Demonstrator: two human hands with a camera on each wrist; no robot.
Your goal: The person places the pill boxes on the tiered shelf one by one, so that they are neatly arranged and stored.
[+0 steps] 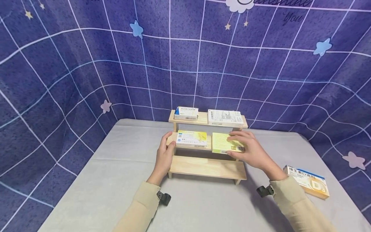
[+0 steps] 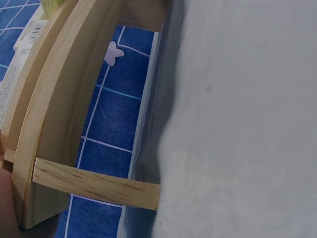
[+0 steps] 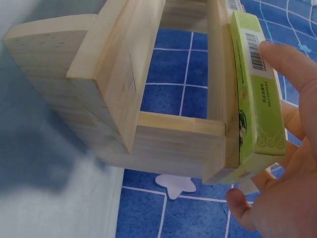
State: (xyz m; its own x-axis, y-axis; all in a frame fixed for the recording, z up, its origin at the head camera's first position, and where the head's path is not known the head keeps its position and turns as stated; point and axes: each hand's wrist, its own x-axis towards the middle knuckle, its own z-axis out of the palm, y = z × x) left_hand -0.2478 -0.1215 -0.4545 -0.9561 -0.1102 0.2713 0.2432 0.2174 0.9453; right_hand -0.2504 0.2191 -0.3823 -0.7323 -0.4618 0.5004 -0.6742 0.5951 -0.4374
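A three-tier wooden display rack [image 1: 207,166] stands on the grey cloth. My left hand [image 1: 165,154] grips the left end of its middle tier, thumb in front, beside a white and yellow medicine box [image 1: 191,139]. At the right of that tier lies a yellow-green medicine box [image 1: 221,141], which my right hand [image 1: 250,149] holds by its right end. The right wrist view shows the thumb on the barcode side of the green box [image 3: 257,94], with other fingers partly hidden behind it. In the left wrist view only a sliver of the hand [image 2: 6,203] shows against the rack.
On the top tier lie a small white and blue box [image 1: 186,113] and a wider white box [image 1: 225,117]. An orange and white vitamin D box [image 1: 308,182] rests on the cloth [image 1: 116,193] beside my right forearm. A blue gridded curtain [image 1: 185,64] hangs behind.
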